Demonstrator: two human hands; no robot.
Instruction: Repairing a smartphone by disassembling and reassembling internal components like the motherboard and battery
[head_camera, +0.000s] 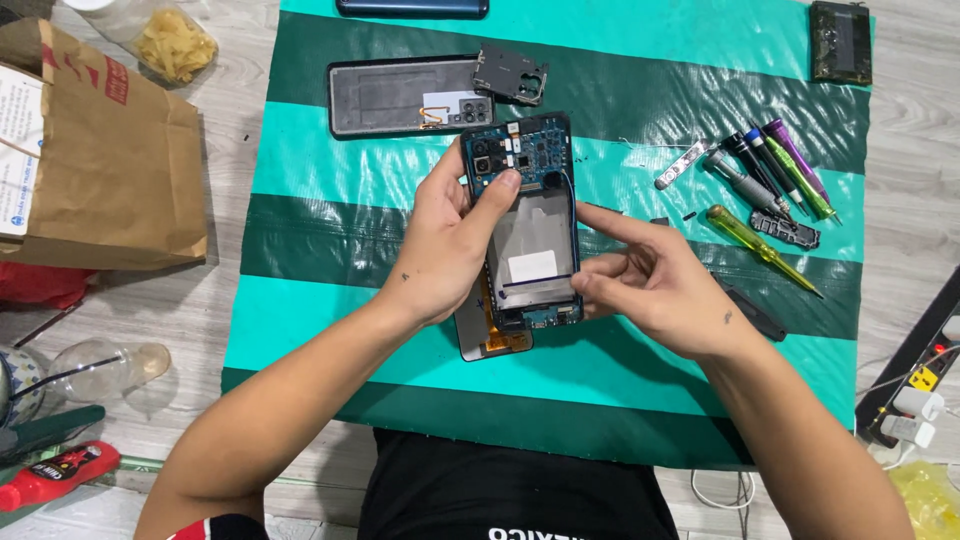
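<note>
My left hand (450, 245) grips an opened phone (528, 215) by its left edge, thumb resting just below the blue circuit board at its top. The phone is held above the green striped mat (330, 170), back cover off, with a silvery battery bay showing. My right hand (650, 280) pinches at the phone's lower right edge, index finger pointing left across it. A display panel with an orange flex (490, 340) lies under the phone.
A phone back cover (400, 97) and a small camera frame (510, 73) lie at the mat's far side. Screwdrivers and pry tools (765, 180) lie at right. A brown paper bag (90, 160) stands left; a power strip (925, 385) sits at right.
</note>
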